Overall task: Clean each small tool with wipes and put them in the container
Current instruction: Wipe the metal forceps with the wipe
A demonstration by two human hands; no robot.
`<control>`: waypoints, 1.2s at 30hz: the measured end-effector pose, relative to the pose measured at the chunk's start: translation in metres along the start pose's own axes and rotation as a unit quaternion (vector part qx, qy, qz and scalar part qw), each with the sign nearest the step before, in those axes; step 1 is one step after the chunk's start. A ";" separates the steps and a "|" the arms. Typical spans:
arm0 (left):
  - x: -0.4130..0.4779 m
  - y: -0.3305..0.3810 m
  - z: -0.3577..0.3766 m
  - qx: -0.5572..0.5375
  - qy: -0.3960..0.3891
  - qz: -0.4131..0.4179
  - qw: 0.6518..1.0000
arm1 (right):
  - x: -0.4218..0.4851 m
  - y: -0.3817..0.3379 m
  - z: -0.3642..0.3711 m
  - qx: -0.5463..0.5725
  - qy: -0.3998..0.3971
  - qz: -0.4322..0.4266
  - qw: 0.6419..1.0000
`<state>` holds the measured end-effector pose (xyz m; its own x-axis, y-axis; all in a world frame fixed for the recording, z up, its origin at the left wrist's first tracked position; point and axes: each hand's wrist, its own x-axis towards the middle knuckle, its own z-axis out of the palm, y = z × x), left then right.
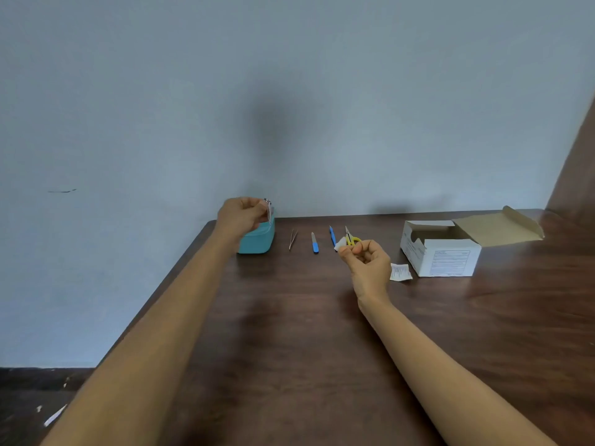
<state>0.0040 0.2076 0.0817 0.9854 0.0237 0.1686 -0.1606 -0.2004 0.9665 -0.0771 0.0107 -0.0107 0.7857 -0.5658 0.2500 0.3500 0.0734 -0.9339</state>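
A dark wooden table [289, 317] stands against a pale blue wall. On its right part sits an open white cardboard box [450, 257], flap thrown back, and a torn wipe wrapper [400, 272] lies just beside the box's near left corner. At the table's far left corner stands the teal container [257, 244]. The hand above hides its top, so I cannot tell how its opening stands.

The left hand [241, 217] is raised over the container, fingers curled and pinching a small metal tool [268, 209], perhaps a nail clipper. The tool hangs from the fingertips with its long axis near upright and its lower end just above the container's rim. The right hand [368, 263] hovers over the middle of the table, well apart from the container, thumb and forefinger pinching a crumpled white wipe [340, 244].

Four tools lie in a row between the two hands, each with its long axis pointing roughly away from the person. From the container rightward they are steel tweezers [292, 239], a blue-handled file [315, 243], a slim blue tool [332, 235] and yellow-handled scissors [352, 239]. The wipe sits in front of the scissors' handles in this view.

The move to come looks like a plain drop. The held tool is already straight above the container, and the left hand is the nearer one by far, so it likely needs only to lower and let go. Four tools appear not yet cleaned. The tweezers are nearest the left hand, while the scissors and the slim blue tool are nearest the wipe.
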 end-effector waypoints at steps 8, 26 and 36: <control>0.069 0.003 0.000 0.204 -0.008 -0.019 0.979 | 0.013 0.012 0.004 -0.071 -0.019 -0.021 0.997; 0.110 -0.036 0.046 0.503 0.001 -0.075 0.861 | 0.014 0.017 0.005 -0.165 -0.025 -0.016 0.986; 0.117 -0.034 0.037 0.529 0.046 -0.026 0.847 | 0.013 0.014 0.005 -0.136 -0.023 -0.013 0.990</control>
<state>0.1273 0.1808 0.0610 0.9732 0.1258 0.1923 0.0714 -0.9610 0.2673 -0.0596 0.0089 -0.0197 0.8033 -0.5255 0.2804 0.2247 -0.1686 -0.9597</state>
